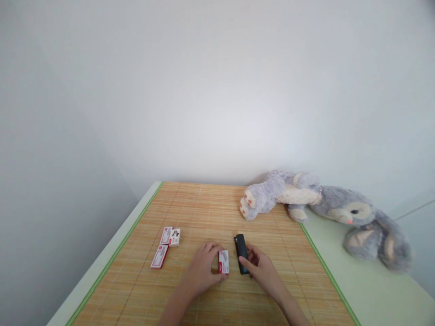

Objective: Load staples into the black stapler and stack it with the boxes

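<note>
My left hand (205, 267) curls round a small red-and-white staple box (223, 262), its thumb at the near end and its fingers at the far end. Just right of that box lies a black stapler (241, 253), pointing away from me on the bamboo mat. My right hand (260, 267) grips the stapler from its right side, thumb on top and fingers partly hidden behind it. To the left, apart from both hands, a white box with a dark picture (174, 237) touches a flat red-and-white box (166, 235). Another flat red-and-white box (159, 256) lies just nearer.
A bamboo mat (190, 208) with green edging covers much of the pale table (377, 294). A grey plush rabbit (299, 194) lies across the back right corner, its head and ears past the mat's edge. A white wall (204, 90) stands behind.
</note>
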{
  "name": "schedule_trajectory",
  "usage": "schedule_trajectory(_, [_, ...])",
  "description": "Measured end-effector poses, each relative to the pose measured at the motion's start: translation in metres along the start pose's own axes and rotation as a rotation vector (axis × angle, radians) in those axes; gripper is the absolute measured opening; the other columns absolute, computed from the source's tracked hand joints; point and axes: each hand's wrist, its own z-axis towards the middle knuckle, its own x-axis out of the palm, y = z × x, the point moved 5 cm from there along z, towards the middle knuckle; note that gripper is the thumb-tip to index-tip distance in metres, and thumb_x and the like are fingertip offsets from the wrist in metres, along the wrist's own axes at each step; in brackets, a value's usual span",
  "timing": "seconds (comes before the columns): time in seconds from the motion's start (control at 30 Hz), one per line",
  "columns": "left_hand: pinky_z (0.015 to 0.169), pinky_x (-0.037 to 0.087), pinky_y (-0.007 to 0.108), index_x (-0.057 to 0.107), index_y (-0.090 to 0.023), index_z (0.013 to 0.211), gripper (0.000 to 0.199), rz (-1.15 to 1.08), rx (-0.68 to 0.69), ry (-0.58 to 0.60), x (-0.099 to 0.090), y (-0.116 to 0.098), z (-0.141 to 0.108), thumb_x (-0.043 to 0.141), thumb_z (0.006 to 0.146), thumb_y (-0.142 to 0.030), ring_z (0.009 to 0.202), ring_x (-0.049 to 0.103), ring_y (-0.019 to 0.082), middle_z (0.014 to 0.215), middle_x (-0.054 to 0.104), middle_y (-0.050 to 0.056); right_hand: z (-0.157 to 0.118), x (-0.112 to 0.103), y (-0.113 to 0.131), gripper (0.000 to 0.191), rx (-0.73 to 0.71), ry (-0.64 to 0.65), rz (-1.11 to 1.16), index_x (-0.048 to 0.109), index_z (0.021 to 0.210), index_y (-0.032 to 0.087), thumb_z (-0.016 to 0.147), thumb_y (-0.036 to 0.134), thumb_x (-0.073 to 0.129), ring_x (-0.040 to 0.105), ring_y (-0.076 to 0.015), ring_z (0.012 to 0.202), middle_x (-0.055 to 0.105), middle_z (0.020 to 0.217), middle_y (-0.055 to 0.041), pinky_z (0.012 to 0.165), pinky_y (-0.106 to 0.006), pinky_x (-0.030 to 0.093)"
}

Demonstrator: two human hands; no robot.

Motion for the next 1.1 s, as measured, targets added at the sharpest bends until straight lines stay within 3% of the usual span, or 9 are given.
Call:
schedule_trajectory(0.13, [0.102,0.045,0.043,0.065,-0.032,0.123,0.063,0.025,0.021,-0.005,0.008,-0.005,0.01,0.086,0.064,-0.038,0.117,0.057,0.031,0.126,0.063,0.006,-0.009,0.021,-0.002,0.055,0.029,0.019,0.198,0.063,0.122,0.02,0.089,0.064,0.064,0.058,-0.0155,0.058,0.059,0.078,0.0017,0.051,-0.028,0.048])
schedule_trajectory(0.33, [0.104,0.045,0.045,0.065,-0.033,0.127,0.068,0.027,0.031,0.015,0.014,-0.006,0.011,0.087,0.063,-0.041,0.119,0.057,0.032,0.129,0.063,0.006,-0.01,0.029,-0.001,0.059,0.039,-0.01,0.241,0.063,0.12,0.022,0.084,0.069,0.066,0.058,-0.0152,0.057,0.06,0.08,0.0013,0.049,-0.028,0.048])
schedule_trajectory(0.43, [0.111,0.042,0.048,0.052,-0.036,0.146,0.094,0.043,0.044,0.004,0.008,-0.005,0.004,0.09,0.061,-0.052,0.131,0.051,0.034,0.145,0.054,0.007,-0.013,0.029,-0.002,0.062,0.059,-0.036,0.27,0.062,0.118,0.022,0.083,0.074,0.064,0.057,-0.0154,0.055,0.059,0.077,0.0018,0.047,-0.028,0.046])
schedule_trajectory(0.5, [0.113,0.041,0.048,0.047,-0.038,0.15,0.086,0.098,0.018,-0.079,-0.006,0.0,-0.003,0.082,0.074,-0.057,0.135,0.049,0.032,0.148,0.052,0.006,-0.017,0.028,-0.003,0.063,0.073,-0.054,0.3,0.061,0.117,0.022,0.085,0.076,0.06,0.056,-0.0154,0.054,0.058,0.074,0.0018,0.047,-0.028,0.044])
schedule_trajectory(0.6, [0.11,0.042,0.048,0.059,-0.035,0.138,0.042,0.291,-0.181,-0.368,-0.047,0.026,-0.023,0.055,0.097,-0.044,0.126,0.054,0.029,0.137,0.058,0.007,-0.025,0.026,-0.002,0.064,0.09,-0.095,0.345,0.061,0.116,0.023,0.086,0.079,0.056,0.055,-0.0167,0.055,0.059,0.071,0.0013,0.049,-0.028,0.041])
schedule_trajectory(0.7, [0.104,0.044,0.055,0.058,-0.024,0.136,0.043,0.528,-0.583,-0.656,-0.089,0.067,-0.062,0.05,0.097,-0.042,0.123,0.054,0.036,0.132,0.058,0.014,-0.03,0.026,-0.002,0.063,0.094,-0.113,0.365,0.061,0.117,0.024,0.087,0.079,0.054,0.053,-0.0172,0.056,0.057,0.069,0.0015,0.049,-0.028,0.038])
schedule_trajectory(0.8, [0.097,0.046,0.057,0.054,-0.02,0.139,0.052,0.544,-0.775,-0.616,-0.101,0.101,-0.094,0.053,0.093,-0.044,0.116,0.057,0.039,0.126,0.059,0.016,-0.031,0.026,-0.001,0.06,0.082,-0.1,0.355,0.06,0.119,0.024,0.09,0.075,0.054,0.052,-0.0173,0.056,0.057,0.069,0.0015,0.05,-0.028,0.037])
schedule_trajectory(0.93, [0.095,0.051,0.047,0.054,-0.022,0.139,0.049,0.318,-0.703,-0.57,-0.081,0.101,-0.103,0.052,0.093,-0.041,0.106,0.063,0.03,0.119,0.061,0.011,-0.03,0.027,-0.001,0.06,0.077,-0.12,0.312,0.061,0.122,0.022,0.091,0.073,0.054,0.052,-0.0177,0.055,0.058,0.067,0.001,0.049,-0.029,0.037])
schedule_trajectory(1.1, [0.097,0.053,0.042,0.061,-0.025,0.133,0.047,-0.092,-0.506,-0.462,-0.017,0.042,-0.057,0.061,0.087,-0.038,0.105,0.066,0.026,0.116,0.061,0.008,-0.033,0.025,0.006,0.059,0.03,-0.215,0.261,0.065,0.12,0.02,0.093,0.071,0.053,0.057,-0.0194,0.057,0.063,0.066,-0.0006,0.05,-0.028,0.041])
